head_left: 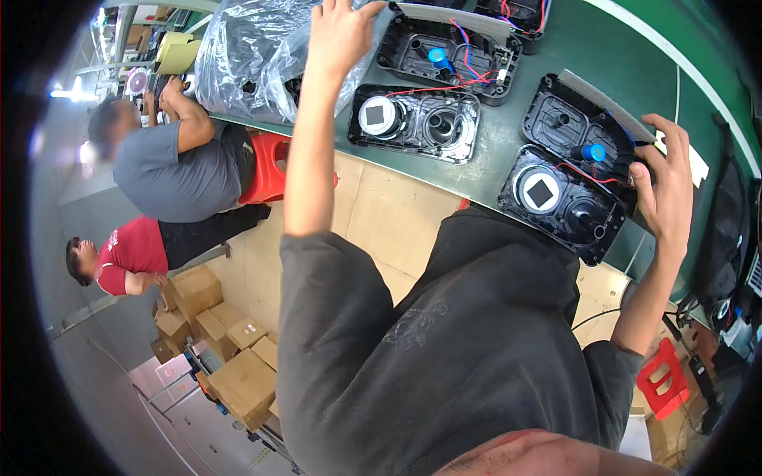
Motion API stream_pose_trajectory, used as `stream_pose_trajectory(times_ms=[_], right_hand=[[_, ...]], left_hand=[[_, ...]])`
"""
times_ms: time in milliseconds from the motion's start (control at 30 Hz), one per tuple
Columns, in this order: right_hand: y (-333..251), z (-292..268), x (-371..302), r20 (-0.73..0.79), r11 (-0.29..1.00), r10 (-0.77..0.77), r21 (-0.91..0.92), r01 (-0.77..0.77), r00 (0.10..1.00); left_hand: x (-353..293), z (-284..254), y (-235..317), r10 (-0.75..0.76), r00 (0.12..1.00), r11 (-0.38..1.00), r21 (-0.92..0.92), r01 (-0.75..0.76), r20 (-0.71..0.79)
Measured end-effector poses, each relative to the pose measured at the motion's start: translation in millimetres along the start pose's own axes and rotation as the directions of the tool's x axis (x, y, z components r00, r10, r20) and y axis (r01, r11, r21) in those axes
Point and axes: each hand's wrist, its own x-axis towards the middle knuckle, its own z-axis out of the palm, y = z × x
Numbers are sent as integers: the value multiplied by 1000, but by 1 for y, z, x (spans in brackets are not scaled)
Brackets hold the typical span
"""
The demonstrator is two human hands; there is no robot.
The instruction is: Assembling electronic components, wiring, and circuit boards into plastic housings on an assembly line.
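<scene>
Where the right hand (668,178) is: at the right of the frame, its fingers bent against the right end of a black casing's upper half (556,131); whether they grasp it, I cannot tell.
Left hand (343,30): at the top edge, left of centre, in front of a clear plastic bag (250,59); fingertips partly cut off, grip impossible to tell.
Lower half (583,213): right of centre, below the upper half, holding a white disc (540,190) with a black square.
Blue cylinder (593,152): in the upper half.
Second casing (417,107): upper centre, opened out.
Green table (494,135): under both casings.
</scene>
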Motion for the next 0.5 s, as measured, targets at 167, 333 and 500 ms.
stream_pose_trajectory(times_ms=[167,333,500], right_hand=[[-5,-5,1,-6,998,44,-36,-44,999],[-7,-10,-6,-64,994,29,-104,-35,998],[-2,-20,0,-175,996,48,77,-35,983]], left_hand=[[31,25,-35,176,967,971,130,-202,187],[62,-30,-8,-121,987,868,-494,53,-106],[74,-90,80,-210,967,49,-987,155,142]])
